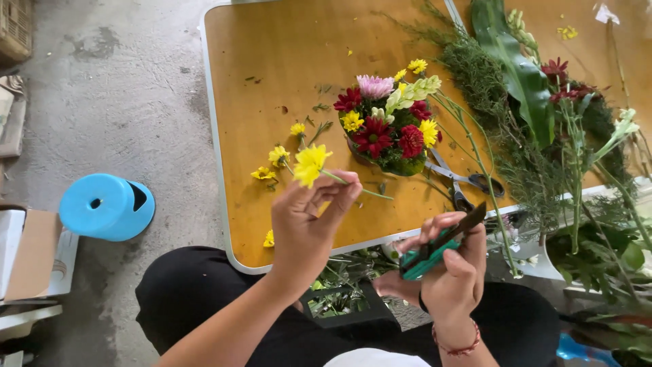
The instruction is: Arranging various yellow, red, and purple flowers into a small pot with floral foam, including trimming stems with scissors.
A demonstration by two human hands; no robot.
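Observation:
My left hand (pixel 309 221) pinches the green stem of a yellow flower (pixel 311 163) and holds it over the front edge of the wooden table (pixel 272 54). My right hand (pixel 448 268) grips green-handled pruning shears (pixel 438 246), their dark blade pointing up to the right, apart from the stem. Behind both hands stands a small round flower arrangement (pixel 388 126) with red, yellow and pink blooms. Small yellow blooms (pixel 275 163) lie on the table to its left.
Scissors (pixel 465 180) lie just right of the arrangement. Loose greenery, a broad leaf (pixel 519 71) and cut stems cover the table's right side. A blue plastic stool (pixel 105 206) stands on the concrete floor at left. Cut stems fill a dark bin (pixel 343 299) between my knees.

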